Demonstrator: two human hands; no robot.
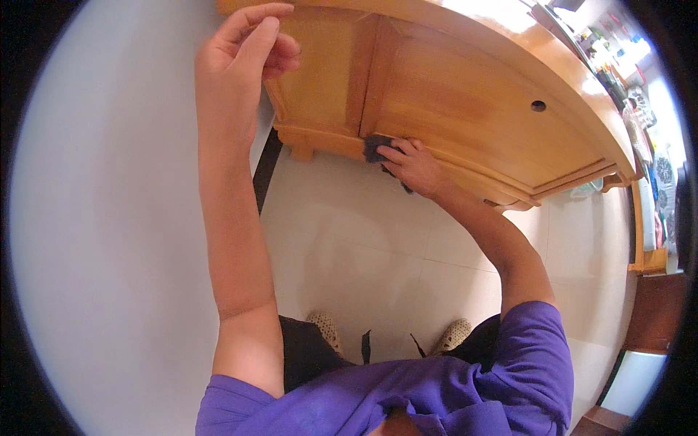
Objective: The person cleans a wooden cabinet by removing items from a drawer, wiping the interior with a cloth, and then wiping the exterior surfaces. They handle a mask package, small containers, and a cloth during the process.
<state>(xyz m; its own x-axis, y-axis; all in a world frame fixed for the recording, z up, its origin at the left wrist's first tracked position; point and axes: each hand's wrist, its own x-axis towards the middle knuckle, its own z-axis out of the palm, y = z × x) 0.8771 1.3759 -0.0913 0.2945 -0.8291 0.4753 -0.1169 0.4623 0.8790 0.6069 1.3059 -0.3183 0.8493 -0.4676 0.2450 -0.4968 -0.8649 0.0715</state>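
Observation:
A wooden cabinet (452, 92) with framed panels and a round hole stands before me. My right hand (411, 166) presses a dark cloth (376, 149) against the lower rail of the cabinet, below the upright between two panels; part of the cloth hangs under the fingers. Near the cabinet's upper left edge, my left hand (253, 46) is raised with its fingers loosely curled and apart, and nothing shows in it. Whether its fingertips touch the wood cannot be told.
A pale wall (125, 218) runs along my left, with a dark baseboard (267, 171). Light floor tiles (381, 234) lie below, where my perforated shoes (455, 333) show. Assorted items (611, 71) crowd the far right, above a wooden furniture corner (654, 261).

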